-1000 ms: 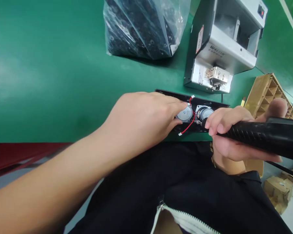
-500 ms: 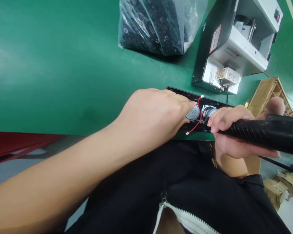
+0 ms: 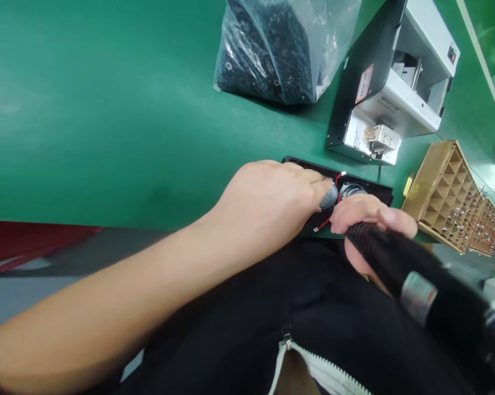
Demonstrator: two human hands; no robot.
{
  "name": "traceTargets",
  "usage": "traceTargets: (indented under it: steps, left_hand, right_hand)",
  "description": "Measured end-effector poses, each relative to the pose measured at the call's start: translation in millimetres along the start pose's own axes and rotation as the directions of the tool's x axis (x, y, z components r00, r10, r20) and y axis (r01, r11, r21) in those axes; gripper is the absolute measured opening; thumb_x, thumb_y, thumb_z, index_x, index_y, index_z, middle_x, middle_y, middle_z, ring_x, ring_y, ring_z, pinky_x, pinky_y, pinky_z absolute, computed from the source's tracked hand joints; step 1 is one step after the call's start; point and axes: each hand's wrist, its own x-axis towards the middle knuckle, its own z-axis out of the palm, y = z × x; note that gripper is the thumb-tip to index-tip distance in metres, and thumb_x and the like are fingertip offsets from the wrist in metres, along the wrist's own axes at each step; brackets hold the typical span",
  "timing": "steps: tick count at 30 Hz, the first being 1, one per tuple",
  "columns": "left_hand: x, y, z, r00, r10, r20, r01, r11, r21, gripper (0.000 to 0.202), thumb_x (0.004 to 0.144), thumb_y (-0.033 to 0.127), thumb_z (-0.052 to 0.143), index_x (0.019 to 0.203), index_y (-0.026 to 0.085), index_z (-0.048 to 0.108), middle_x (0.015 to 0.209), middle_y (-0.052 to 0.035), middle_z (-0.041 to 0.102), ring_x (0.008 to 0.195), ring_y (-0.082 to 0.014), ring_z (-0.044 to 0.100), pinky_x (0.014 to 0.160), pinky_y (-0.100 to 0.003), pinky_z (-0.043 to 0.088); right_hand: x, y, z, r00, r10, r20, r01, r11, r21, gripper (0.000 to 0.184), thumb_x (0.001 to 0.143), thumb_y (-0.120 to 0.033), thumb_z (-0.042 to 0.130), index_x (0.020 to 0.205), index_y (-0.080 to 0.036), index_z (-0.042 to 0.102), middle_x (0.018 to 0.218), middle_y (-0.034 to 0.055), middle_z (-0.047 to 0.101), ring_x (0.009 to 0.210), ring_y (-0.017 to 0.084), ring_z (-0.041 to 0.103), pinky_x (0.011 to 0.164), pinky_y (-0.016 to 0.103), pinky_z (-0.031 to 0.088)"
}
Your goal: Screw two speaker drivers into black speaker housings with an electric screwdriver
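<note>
A long black speaker panel (image 3: 381,193) lies on the bench, holding round speakers with red wires (image 3: 337,180). My left hand (image 3: 272,195) rests on the grey back of one speaker (image 3: 328,197), its fingers covering much of it. The metal rim of a second speaker (image 3: 351,190) shows just beyond, close to my right hand (image 3: 360,214). That hand grips a black electric screwdriver (image 3: 420,285), which is blurred and angled toward the camera. Its tip is hidden behind my hand.
A green bench mat (image 3: 107,109) holds a clear bag of black parts (image 3: 272,55) and a grey-and-white screw feeder (image 3: 389,93). A cardboard divider tray (image 3: 449,200) with small wired parts stands at right. My dark jacket (image 3: 313,340) fills the bottom.
The screwdriver has swung from lying across the panel to pointing toward the camera, and my right hand has drawn closer to my left. The view has turned, bringing the cardboard tray fully into sight.
</note>
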Motion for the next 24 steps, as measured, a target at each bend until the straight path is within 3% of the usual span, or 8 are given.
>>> traceTargets:
  steps: [1, 3, 5, 9, 13, 18, 21, 24]
  left_hand:
    - [1.4, -0.4, 1.4, 1.0, 0.011, -0.006, -0.011, 1.0, 0.009, 0.034, 0.113, 0.028, 0.055, 0.121, 0.029, 0.088, 0.134, -0.0061, 0.096, 0.117, -0.0359, 0.091, 0.088, -0.045, 0.061]
    - [5.9, -1.4, 4.0, 1.0, 0.024, -0.002, -0.024, 1.0, 0.018, 0.035, 0.112, 0.026, 0.056, 0.124, 0.028, 0.089, 0.135, -0.0074, 0.096, 0.116, -0.0356, 0.091, 0.086, -0.045, 0.061]
    - [11.1, -2.4, 4.8, 0.999, 0.035, 0.023, -0.036, 0.999, 0.032, 0.036, 0.112, 0.024, 0.058, 0.126, 0.026, 0.091, 0.136, -0.0103, 0.096, 0.116, -0.0376, 0.091, 0.085, -0.048, 0.063]
    - [13.5, -4.5, 0.4, 0.998, 0.047, 0.051, -0.05, 0.997, 0.063, 0.032, 0.113, 0.026, 0.064, 0.128, 0.024, 0.091, 0.137, -0.0119, 0.095, 0.119, -0.0411, 0.092, 0.085, -0.05, 0.067]
    - [7.3, -8.2, -0.4, 0.998, 0.056, 0.011, -0.057, 0.998, 0.039, 0.027, 0.112, 0.03, 0.068, 0.125, 0.027, 0.092, 0.137, -0.0114, 0.096, 0.116, -0.0412, 0.092, 0.086, -0.05, 0.067]
    - [1.9, -15.5, 7.6, 0.994, 0.072, -0.08, -0.072, 0.997, 0.002, 0.029, 0.116, 0.036, 0.064, 0.118, 0.032, 0.093, 0.128, -0.01, 0.097, 0.105, -0.0376, 0.092, 0.078, -0.047, 0.064]
    - [-0.9, -21.4, 10.9, 0.99, 0.085, -0.11, -0.085, 0.996, 0.006, 0.03, 0.115, 0.036, 0.065, 0.126, 0.033, 0.092, 0.13, -0.0089, 0.097, 0.106, -0.0379, 0.092, 0.076, -0.047, 0.063]
    - [-1.9, -26.6, 12.1, 0.987, 0.096, -0.13, -0.095, 0.995, 0.017, 0.034, 0.115, 0.036, 0.065, 0.135, 0.035, 0.092, 0.133, -0.0076, 0.097, 0.108, -0.0391, 0.092, 0.074, -0.046, 0.062]
  right_hand:
    - [5.1, 3.2, 2.4, 0.992, -0.104, -0.071, 0.109, 0.992, 0.068, 0.098, 0.089, -0.106, 0.074, 0.172, -0.057, 0.052, 0.075, -0.0099, 0.069, 0.047, 0.021, 0.059, 0.053, 0.044, 0.064]
    - [17.8, 5.5, 6.4, 0.916, -0.299, -0.268, 0.354, 0.916, 0.187, 0.083, 0.107, -0.097, 0.057, 0.174, -0.048, 0.053, 0.075, -0.0095, 0.065, 0.041, 0.015, 0.047, 0.043, 0.033, 0.051]
    - [29.2, 0.0, 6.0, 0.849, -0.371, -0.376, 0.464, 0.864, 0.197, 0.076, 0.116, -0.091, 0.037, 0.168, -0.041, 0.061, 0.075, -0.0099, 0.059, 0.038, 0.011, 0.037, 0.04, 0.026, 0.042]
    - [37.8, -26.8, -3.4, 0.846, -0.372, -0.383, 0.436, 0.895, 0.093, 0.078, 0.117, -0.09, 0.03, 0.162, -0.041, 0.071, 0.073, -0.0105, 0.052, 0.038, 0.011, 0.035, 0.039, 0.024, 0.045]
    - [37.0, -41.2, -1.5, 0.81, -0.316, -0.494, 0.382, 0.923, 0.035, 0.077, 0.119, -0.087, 0.027, 0.165, -0.045, 0.073, 0.069, -0.0107, 0.047, 0.037, 0.01, 0.029, 0.035, 0.023, 0.041]
    - [38.1, -45.7, 4.5, 0.83, -0.263, -0.491, 0.311, 0.95, 0.017, 0.078, 0.118, -0.089, 0.019, 0.165, -0.05, 0.068, 0.077, -0.0096, 0.056, 0.041, 0.014, 0.051, 0.045, 0.03, 0.06]
    - [50.8, -53.5, -7.1, 0.85, -0.272, -0.45, 0.343, 0.936, 0.081, 0.07, 0.12, -0.086, 0.031, 0.16, -0.046, 0.072, 0.084, -0.0079, 0.061, 0.048, 0.012, 0.061, 0.053, 0.032, 0.069]
    - [77.9, -57.0, -24.8, 0.792, -0.36, -0.493, 0.465, 0.88, 0.103, 0.069, 0.119, -0.087, 0.036, 0.142, -0.041, 0.082, 0.075, -0.0085, 0.056, 0.041, 0.008, 0.052, 0.043, 0.023, 0.058]
